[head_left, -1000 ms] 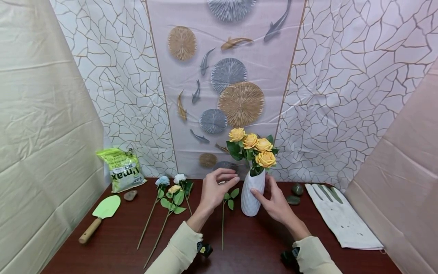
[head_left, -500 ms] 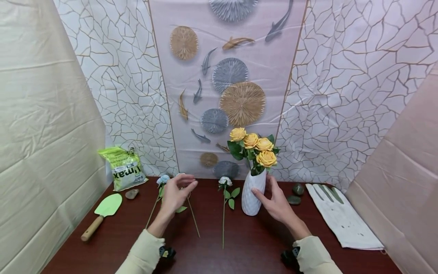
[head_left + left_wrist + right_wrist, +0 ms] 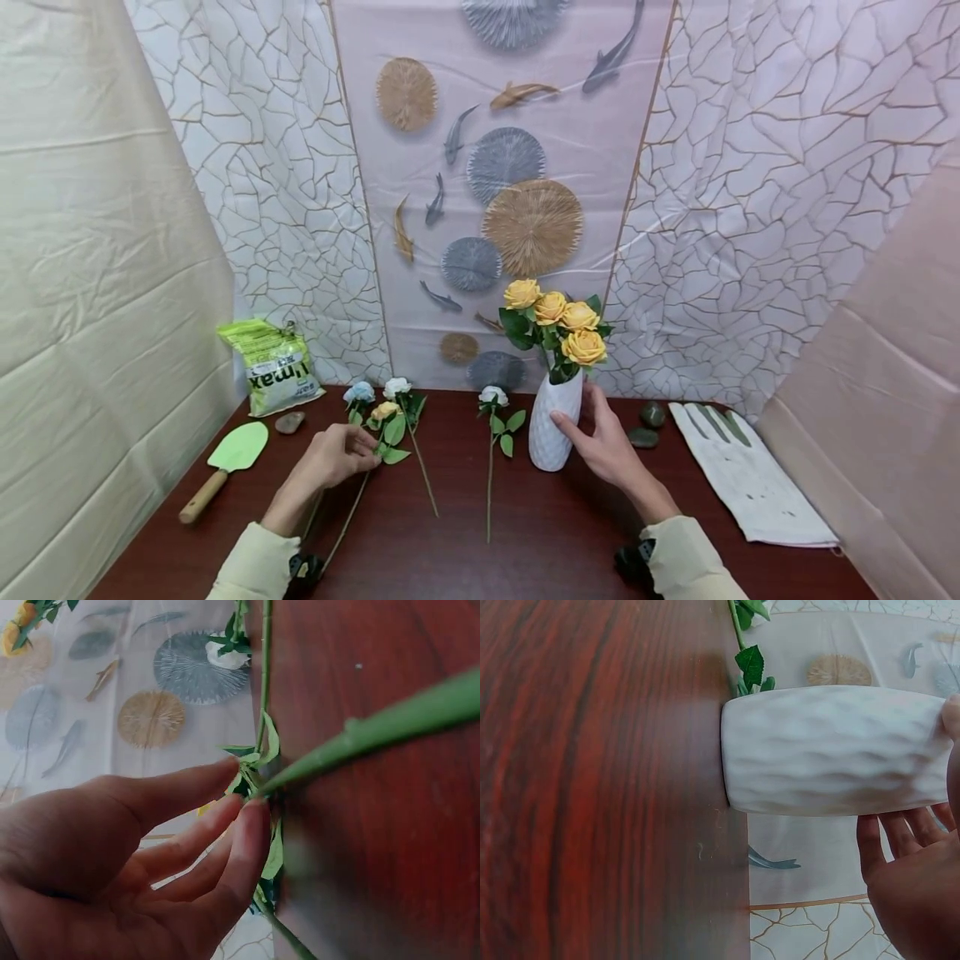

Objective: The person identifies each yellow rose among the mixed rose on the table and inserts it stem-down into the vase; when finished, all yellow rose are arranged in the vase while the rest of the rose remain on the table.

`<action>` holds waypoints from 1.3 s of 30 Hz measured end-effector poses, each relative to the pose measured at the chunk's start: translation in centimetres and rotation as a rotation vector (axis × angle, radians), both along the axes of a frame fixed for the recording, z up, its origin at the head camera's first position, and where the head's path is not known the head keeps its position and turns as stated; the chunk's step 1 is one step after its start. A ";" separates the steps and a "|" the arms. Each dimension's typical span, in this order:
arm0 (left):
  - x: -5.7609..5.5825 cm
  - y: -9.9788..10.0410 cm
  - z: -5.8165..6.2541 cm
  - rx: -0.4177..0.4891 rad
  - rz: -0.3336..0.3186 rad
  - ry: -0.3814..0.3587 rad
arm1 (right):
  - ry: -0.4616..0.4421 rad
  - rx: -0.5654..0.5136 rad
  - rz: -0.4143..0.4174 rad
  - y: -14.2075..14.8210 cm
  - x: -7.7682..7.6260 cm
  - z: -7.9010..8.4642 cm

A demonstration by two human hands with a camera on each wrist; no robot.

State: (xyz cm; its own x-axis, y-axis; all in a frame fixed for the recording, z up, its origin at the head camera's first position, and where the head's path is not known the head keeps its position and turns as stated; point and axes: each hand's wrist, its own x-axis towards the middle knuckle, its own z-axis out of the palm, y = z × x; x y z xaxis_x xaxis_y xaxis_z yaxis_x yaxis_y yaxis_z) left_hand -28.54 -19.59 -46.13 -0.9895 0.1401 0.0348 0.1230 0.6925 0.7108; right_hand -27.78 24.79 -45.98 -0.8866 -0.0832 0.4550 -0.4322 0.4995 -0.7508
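Note:
My left hand (image 3: 335,457) is low over the table, its thumb and fingertips pinching the stem of a lying yellow rose (image 3: 386,411) just below its leaves. That green stem (image 3: 375,739) runs close past the camera in the left wrist view. My right hand (image 3: 611,446) grips the side of a white textured vase (image 3: 553,433), which stands upright and holds several yellow roses (image 3: 583,347). In the right wrist view the vase (image 3: 832,750) has its base on the table. A blue rose (image 3: 360,392) and a white rose (image 3: 397,387) lie beside the pinched one.
Another white rose (image 3: 493,397) lies left of the vase. On the left are a green trowel (image 3: 238,447), a brown stone (image 3: 289,422) and a green bag (image 3: 276,371). Dark stones (image 3: 643,437) and white gloves (image 3: 753,479) lie on the right. A patterned cloth (image 3: 510,200) hangs behind the table.
My left hand has moved away from near the vase, leftward and down, to the yellow rose's stem. My right hand stays on the vase.

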 end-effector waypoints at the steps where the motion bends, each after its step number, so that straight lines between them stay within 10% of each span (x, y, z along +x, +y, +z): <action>1: 0.1 -0.1 -0.1 -0.010 -0.009 -0.018 | 0.000 0.000 0.002 -0.1 0.0 0.0; 16: 0.1 -0.6 -0.5 0.068 -0.034 -0.069 | -0.015 0.009 0.023 -1.6 2.3 3.3; 23: 0.0 -0.8 0.2 0.194 -0.030 -0.063 | -0.006 -0.008 0.016 -1.1 1.3 1.9; 39: -0.9 3.0 2.2 0.334 0.006 0.201 | -0.026 0.008 0.000 -1.4 2.8 3.4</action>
State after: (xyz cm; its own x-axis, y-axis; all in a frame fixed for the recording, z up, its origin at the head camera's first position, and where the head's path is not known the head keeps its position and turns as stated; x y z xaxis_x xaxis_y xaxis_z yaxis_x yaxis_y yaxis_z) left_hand -29.46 -16.57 -43.91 -0.9592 0.0825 0.2706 0.2793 0.4279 0.8596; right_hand -25.00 23.41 -42.55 -0.8982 -0.0871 0.4309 -0.4126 0.5056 -0.7578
